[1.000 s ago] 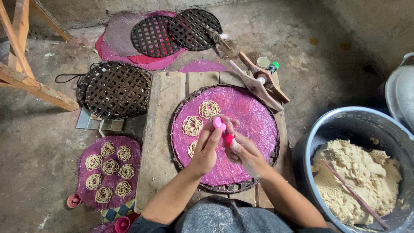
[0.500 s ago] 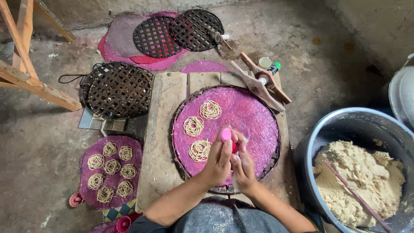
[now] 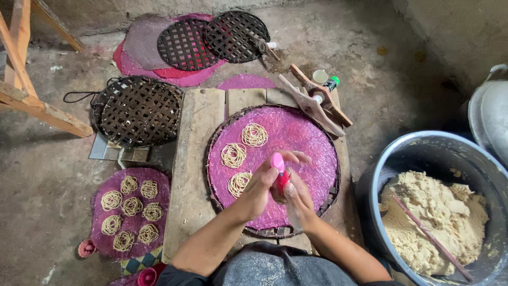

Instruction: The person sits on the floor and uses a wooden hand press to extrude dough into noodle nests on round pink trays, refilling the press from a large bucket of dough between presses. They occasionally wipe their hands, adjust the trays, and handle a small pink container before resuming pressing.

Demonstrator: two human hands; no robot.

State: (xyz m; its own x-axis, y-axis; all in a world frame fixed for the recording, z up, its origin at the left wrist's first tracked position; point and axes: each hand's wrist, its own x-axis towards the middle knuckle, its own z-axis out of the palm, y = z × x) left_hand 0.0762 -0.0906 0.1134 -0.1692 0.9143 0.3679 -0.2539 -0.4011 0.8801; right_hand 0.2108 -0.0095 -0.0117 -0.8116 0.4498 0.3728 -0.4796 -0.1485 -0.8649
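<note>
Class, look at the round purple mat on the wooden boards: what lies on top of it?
Three coiled noodle nests lie on the purple mat. Both hands, left hand and right hand, hold a pink press above it, hiding the mat below.

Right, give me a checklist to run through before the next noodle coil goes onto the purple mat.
1. Pink press held by both hands: left hand and right hand wrap it: ok.
2. Free space on the purple mat: right half bare: ok.
3. Three noodle coils apart from each other: ok.
4. Dough left inside the press: cannot tell.
5. Dough in the grey basin: plenty: ok.
</note>
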